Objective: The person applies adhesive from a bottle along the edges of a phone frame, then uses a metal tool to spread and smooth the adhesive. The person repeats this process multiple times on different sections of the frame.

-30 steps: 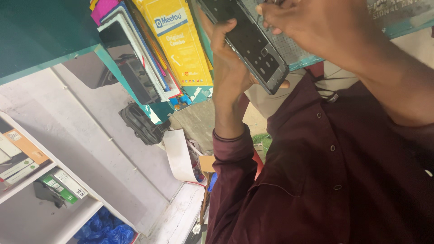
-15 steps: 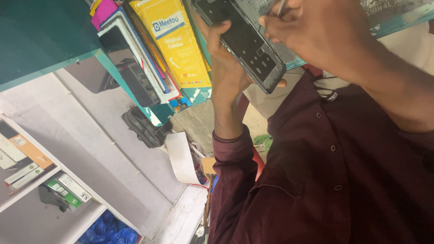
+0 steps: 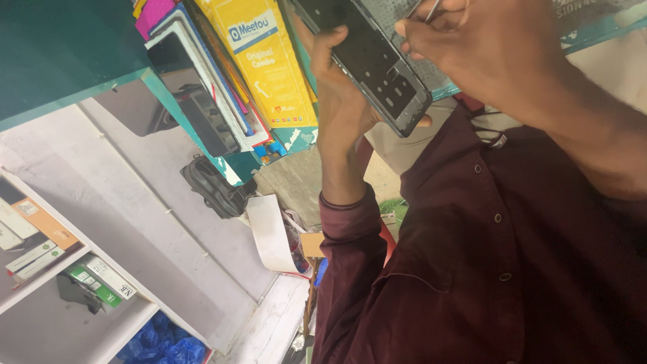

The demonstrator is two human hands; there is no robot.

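1. Head view: the left hand grips a dark opened phone body, fingers curled round its edge, holding it up close.
2. Right hand pinches a thin metal tool just above the phone.
3. Beside the left hand stands a yellow box among flat packages.
4. Below both hands hangs a maroon shirt.

The phone sits between both hands, with boxes standing to its left.
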